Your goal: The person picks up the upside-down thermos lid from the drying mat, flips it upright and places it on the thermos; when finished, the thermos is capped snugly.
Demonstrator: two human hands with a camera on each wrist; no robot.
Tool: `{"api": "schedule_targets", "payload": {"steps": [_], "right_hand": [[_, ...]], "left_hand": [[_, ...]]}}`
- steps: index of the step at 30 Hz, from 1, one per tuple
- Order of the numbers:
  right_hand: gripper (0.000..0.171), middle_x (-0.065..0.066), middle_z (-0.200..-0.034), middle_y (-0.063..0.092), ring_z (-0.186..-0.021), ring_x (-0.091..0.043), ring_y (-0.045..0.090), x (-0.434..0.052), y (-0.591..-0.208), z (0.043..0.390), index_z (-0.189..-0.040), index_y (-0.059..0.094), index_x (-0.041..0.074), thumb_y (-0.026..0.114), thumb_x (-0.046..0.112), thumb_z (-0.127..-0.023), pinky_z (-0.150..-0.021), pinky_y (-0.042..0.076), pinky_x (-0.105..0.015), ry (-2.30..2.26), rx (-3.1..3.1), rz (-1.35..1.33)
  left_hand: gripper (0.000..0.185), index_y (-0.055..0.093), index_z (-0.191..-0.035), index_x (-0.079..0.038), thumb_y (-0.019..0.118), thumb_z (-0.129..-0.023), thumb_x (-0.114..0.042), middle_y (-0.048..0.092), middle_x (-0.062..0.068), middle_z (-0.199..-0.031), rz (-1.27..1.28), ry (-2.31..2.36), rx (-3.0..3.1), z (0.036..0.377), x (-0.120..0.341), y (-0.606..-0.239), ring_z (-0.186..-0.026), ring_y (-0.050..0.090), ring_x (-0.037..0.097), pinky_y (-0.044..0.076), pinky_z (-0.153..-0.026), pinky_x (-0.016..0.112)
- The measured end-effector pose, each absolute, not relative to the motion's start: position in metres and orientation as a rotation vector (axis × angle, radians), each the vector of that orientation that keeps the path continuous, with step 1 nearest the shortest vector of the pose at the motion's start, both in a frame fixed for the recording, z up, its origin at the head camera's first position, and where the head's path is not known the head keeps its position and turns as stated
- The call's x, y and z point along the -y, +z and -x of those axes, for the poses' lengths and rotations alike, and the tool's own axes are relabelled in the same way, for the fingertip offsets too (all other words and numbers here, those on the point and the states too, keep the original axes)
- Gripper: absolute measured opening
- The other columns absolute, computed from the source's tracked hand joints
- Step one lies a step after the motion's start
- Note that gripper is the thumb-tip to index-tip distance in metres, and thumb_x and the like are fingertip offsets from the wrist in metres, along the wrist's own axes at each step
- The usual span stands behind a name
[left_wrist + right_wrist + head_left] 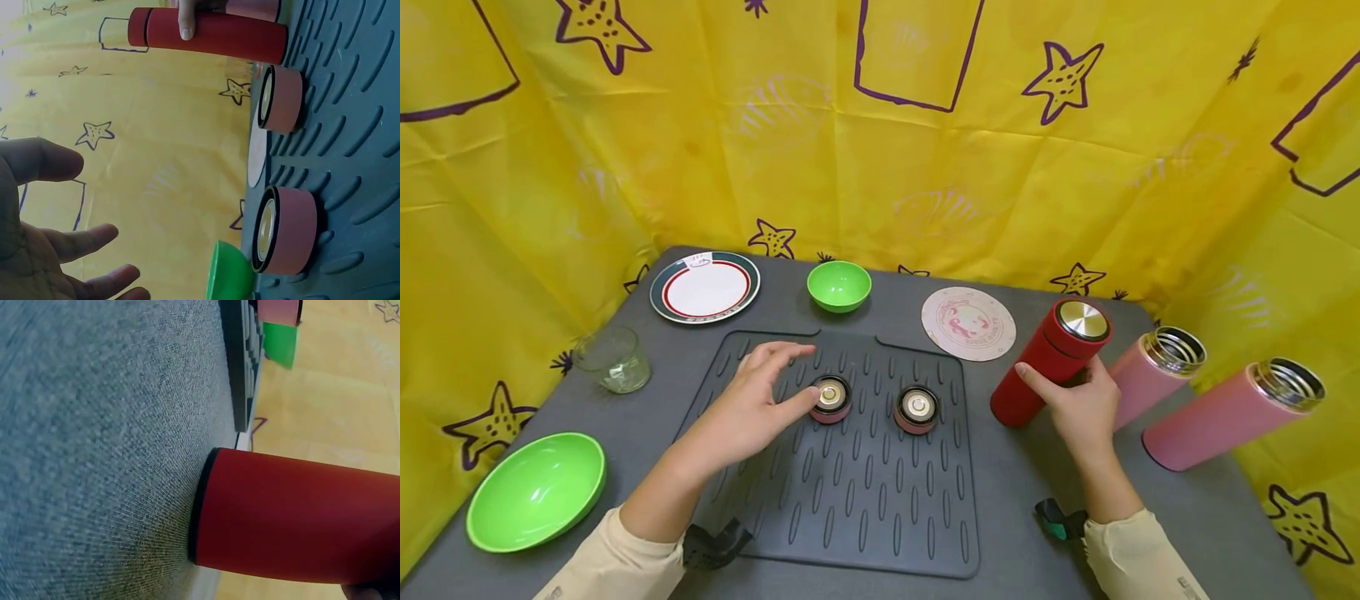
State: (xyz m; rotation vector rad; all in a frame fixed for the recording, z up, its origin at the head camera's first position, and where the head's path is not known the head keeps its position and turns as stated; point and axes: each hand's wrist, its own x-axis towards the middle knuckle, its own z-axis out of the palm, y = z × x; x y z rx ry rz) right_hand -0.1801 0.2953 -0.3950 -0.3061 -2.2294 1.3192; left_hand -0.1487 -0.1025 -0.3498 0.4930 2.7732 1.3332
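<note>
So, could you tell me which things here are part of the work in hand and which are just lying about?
In hand:
red flask, held by right hand
two pink lids, left hand reaching
two open pink flasks

Lying about:
plate
green bowls
glass
coaster

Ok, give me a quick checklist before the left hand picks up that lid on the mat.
1. Left hand free, fingers open: ok.
2. Near lid flat on the mat, beside the thumb: ok.
3. Second lid clear of the first: ok.
4. Right hand grips the red flask standing on the table: ok.
5. Red flask already capped: ok.
6. Pink flasks open-topped: ok; whether this lid fits them: cannot tell.
</note>
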Motion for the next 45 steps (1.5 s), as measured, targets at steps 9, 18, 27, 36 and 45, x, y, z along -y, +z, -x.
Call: {"api": "schedule_targets", "payload": {"steps": [9,18,27,36,45], "right_hand": [[0.053,-0.003,-0.103,0.067,-0.088,-0.010,0.061,-0.297,-0.398,0.186,-0.116,0.062,0.008,0.087,0.028,-0.074,-0.075,0.047,-0.021,1.343,2.219,0.288],[0.082,-0.002,-0.133,0.051,-0.118,-0.020,0.051,-0.295,-0.395,0.174,-0.142,0.037,0.018,0.085,0.029,-0.077,-0.100,0.043,-0.039,1.478,2.280,0.284],[0.071,-0.023,-0.135,0.044,-0.127,-0.033,0.040,-0.264,-0.374,0.121,-0.136,0.037,-0.005,0.071,-0.013,-0.074,-0.108,0.034,-0.033,1.636,1.568,-0.232],[0.049,-0.031,-0.118,0.054,-0.114,-0.037,0.054,-0.237,-0.357,0.105,-0.119,0.043,-0.024,0.066,-0.018,-0.076,-0.101,0.042,-0.034,1.672,1.326,-0.656],[0.027,-0.027,-0.104,0.063,-0.100,-0.031,0.063,-0.226,-0.358,0.108,-0.104,0.052,-0.027,0.062,-0.019,-0.081,-0.095,0.047,-0.032,1.647,1.533,-0.719]], "left_hand": [[0.067,0.049,-0.141,-0.009,0.071,-0.087,-0.041,0.040,0.017,-0.142,-0.426,0.993,-2.794,0.170,0.099,-0.363,-0.130,0.032,0.036,0.035,-0.098,0.063],[0.100,0.049,-0.139,-0.001,0.086,-0.064,-0.055,0.051,0.017,-0.133,-0.568,0.511,-3.003,0.197,0.083,-0.389,-0.122,0.042,0.036,0.043,-0.095,0.055],[0.091,0.053,-0.134,0.002,0.085,-0.068,-0.052,0.056,0.017,-0.125,-0.570,0.403,-2.940,0.206,0.078,-0.397,-0.114,0.049,0.034,0.047,-0.090,0.051],[0.075,0.065,-0.121,-0.001,0.086,-0.067,-0.048,0.062,0.011,-0.109,-0.505,0.505,-2.935,0.210,0.081,-0.402,-0.101,0.055,0.029,0.049,-0.081,0.045],[0.074,0.066,-0.122,-0.006,0.085,-0.066,-0.051,0.062,0.007,-0.112,-0.576,0.631,-3.012,0.197,0.075,-0.386,-0.103,0.054,0.024,0.049,-0.084,0.043]]}}
